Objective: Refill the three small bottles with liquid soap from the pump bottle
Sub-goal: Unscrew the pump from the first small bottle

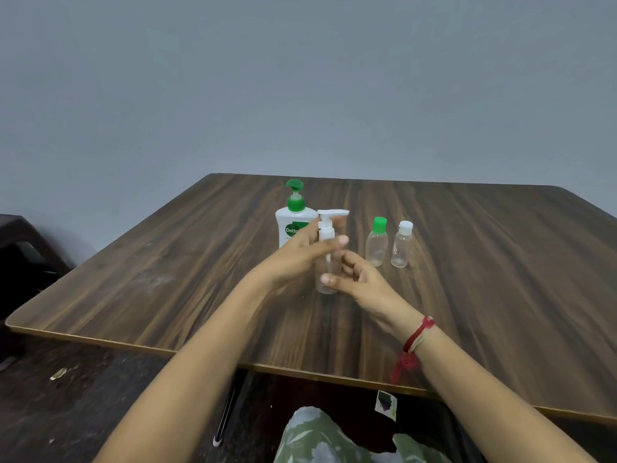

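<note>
Left hand: my left hand reaches in from the left and wraps the neck of the small pump-top bottle, one digit laid across the front just under the white collar, the others behind by the pump head. It looks like a grip on the top, ready to twist.
Right hand: my right hand holds the clear body lower down, thumb on the front, fingers curled round the back.
Bottle in hand: upright, long axis vertical, base on or just above the surface; I cannot tell which. It looks empty through the clear wall.
Soap source: the soap pump bottle stands just behind and left of the held bottle, partly hidden by my left hand, green spout facing me.
Waiting bottles: the green-capped bottle and the white-capped bottle stand upright side by side to the right, near my right hand, caps on, both seemingly empty.
Step, as I judge it: unscrewing the pump top of the first small bottle; no refilling shows yet.
Key relation: the soap spout lies beyond and left of the held neck, so my left hand is the nearer one to press it, while my right can carry the opened mouth under the spout.
Risk: an off-centre mouth means soap on the surface.
</note>
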Action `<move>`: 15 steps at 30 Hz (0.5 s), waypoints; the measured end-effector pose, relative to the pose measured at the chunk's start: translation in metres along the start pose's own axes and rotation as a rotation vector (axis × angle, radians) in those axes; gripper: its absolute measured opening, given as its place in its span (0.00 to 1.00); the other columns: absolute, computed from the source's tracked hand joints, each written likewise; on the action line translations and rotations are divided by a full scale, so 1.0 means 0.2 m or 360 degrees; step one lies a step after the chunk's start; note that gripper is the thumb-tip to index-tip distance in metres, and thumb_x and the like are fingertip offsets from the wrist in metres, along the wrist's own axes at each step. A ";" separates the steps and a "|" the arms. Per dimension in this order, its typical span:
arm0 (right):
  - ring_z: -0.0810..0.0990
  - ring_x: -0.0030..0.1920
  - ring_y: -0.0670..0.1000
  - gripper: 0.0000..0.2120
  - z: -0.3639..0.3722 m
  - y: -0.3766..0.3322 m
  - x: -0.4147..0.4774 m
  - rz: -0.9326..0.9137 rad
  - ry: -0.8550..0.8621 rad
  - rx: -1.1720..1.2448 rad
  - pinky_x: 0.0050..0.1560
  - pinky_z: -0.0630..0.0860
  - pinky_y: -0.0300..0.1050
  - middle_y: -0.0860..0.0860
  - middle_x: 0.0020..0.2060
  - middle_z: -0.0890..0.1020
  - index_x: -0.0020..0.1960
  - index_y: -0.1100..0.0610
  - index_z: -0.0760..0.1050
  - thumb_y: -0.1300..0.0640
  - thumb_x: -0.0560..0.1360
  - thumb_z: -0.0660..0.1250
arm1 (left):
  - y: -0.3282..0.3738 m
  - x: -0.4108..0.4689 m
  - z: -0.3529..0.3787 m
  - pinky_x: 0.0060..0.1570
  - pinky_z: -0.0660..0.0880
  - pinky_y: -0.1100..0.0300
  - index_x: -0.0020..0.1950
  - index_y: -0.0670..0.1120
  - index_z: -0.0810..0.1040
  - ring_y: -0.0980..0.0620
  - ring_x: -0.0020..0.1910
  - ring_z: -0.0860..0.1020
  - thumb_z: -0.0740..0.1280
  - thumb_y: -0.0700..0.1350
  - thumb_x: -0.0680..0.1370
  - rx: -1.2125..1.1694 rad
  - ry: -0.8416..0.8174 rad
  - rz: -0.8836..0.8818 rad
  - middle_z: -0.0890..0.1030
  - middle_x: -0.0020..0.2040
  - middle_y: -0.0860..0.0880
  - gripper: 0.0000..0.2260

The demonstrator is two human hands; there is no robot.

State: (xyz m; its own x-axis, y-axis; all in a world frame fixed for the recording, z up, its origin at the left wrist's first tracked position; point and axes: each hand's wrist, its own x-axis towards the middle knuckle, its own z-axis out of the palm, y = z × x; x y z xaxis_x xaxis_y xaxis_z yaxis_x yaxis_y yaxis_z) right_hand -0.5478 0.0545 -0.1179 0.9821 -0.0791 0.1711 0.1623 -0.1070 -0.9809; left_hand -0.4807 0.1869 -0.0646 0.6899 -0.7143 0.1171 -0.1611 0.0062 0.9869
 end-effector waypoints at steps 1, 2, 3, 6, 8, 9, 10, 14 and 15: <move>0.79 0.60 0.50 0.19 -0.01 0.00 -0.01 0.0007 -0.0006 0.0024 0.63 0.73 0.44 0.54 0.58 0.80 0.63 0.59 0.72 0.63 0.73 0.69 | -0.01 0.00 -0.04 0.58 0.74 0.63 0.67 0.49 0.72 0.59 0.59 0.78 0.64 0.47 0.79 -0.0058 -0.0098 0.0001 0.78 0.63 0.54 0.16; 0.79 0.59 0.50 0.19 -0.02 0.00 -0.01 0.0013 -0.0020 0.0031 0.63 0.74 0.44 0.54 0.58 0.80 0.63 0.60 0.71 0.63 0.73 0.69 | 0.00 -0.01 -0.07 0.61 0.74 0.58 0.68 0.49 0.72 0.55 0.62 0.77 0.63 0.47 0.80 -0.0082 -0.0176 0.0020 0.79 0.64 0.52 0.16; 0.79 0.59 0.50 0.20 -0.02 0.00 -0.02 0.0021 -0.0036 0.0025 0.62 0.74 0.43 0.54 0.58 0.80 0.63 0.60 0.71 0.63 0.73 0.69 | -0.01 -0.02 -0.09 0.63 0.73 0.56 0.68 0.49 0.72 0.52 0.64 0.77 0.62 0.46 0.80 -0.0053 -0.0243 0.0045 0.79 0.64 0.51 0.16; 0.79 0.59 0.50 0.20 -0.02 -0.01 -0.03 0.0033 -0.0065 0.0050 0.62 0.73 0.44 0.53 0.58 0.80 0.64 0.59 0.71 0.62 0.73 0.70 | 0.02 -0.02 -0.09 0.59 0.75 0.59 0.61 0.46 0.78 0.53 0.59 0.79 0.66 0.41 0.79 0.0094 -0.0143 0.0144 0.83 0.57 0.50 0.11; 0.79 0.59 0.49 0.20 -0.01 -0.02 -0.03 0.0012 -0.0033 0.0059 0.61 0.74 0.41 0.53 0.58 0.80 0.64 0.59 0.71 0.63 0.73 0.69 | 0.04 -0.01 -0.05 0.49 0.77 0.62 0.51 0.42 0.82 0.54 0.48 0.83 0.73 0.40 0.73 0.0080 0.0227 0.0222 0.85 0.46 0.50 0.08; 0.79 0.58 0.48 0.20 0.00 -0.03 -0.02 0.0002 -0.0016 0.0052 0.60 0.74 0.40 0.53 0.57 0.80 0.64 0.59 0.71 0.64 0.73 0.69 | 0.04 0.00 -0.03 0.44 0.76 0.63 0.47 0.38 0.81 0.53 0.42 0.81 0.76 0.40 0.69 0.0062 0.0444 0.0270 0.83 0.41 0.47 0.10; 0.80 0.57 0.47 0.20 0.01 -0.02 -0.02 -0.0006 -0.0007 0.0041 0.59 0.75 0.39 0.53 0.56 0.80 0.63 0.60 0.71 0.64 0.72 0.70 | 0.04 0.01 -0.01 0.39 0.75 0.63 0.45 0.35 0.80 0.51 0.39 0.78 0.78 0.41 0.66 0.0032 0.0623 0.0294 0.79 0.38 0.45 0.14; 0.80 0.53 0.46 0.21 0.06 -0.01 -0.02 -0.0014 0.0027 -0.0013 0.55 0.76 0.36 0.53 0.54 0.80 0.63 0.61 0.71 0.65 0.72 0.70 | 0.06 0.04 0.01 0.37 0.73 0.61 0.43 0.42 0.75 0.50 0.38 0.73 0.80 0.49 0.63 -0.0157 0.0836 0.0211 0.72 0.38 0.44 0.19; 0.80 0.52 0.46 0.20 0.06 0.00 -0.02 -0.0009 0.0038 -0.0010 0.54 0.76 0.35 0.54 0.54 0.80 0.63 0.62 0.71 0.65 0.72 0.70 | 0.07 0.04 0.01 0.41 0.74 0.57 0.43 0.42 0.75 0.49 0.39 0.73 0.81 0.51 0.62 -0.0263 0.0836 0.0194 0.74 0.38 0.45 0.21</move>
State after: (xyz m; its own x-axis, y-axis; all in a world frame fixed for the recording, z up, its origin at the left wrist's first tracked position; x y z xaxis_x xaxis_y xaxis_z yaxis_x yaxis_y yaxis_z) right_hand -0.5513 0.0659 -0.1197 0.9785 -0.1024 0.1790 0.1673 -0.1140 -0.9793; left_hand -0.4789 0.1806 -0.0492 0.9387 -0.2578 0.2291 -0.1781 0.2063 0.9621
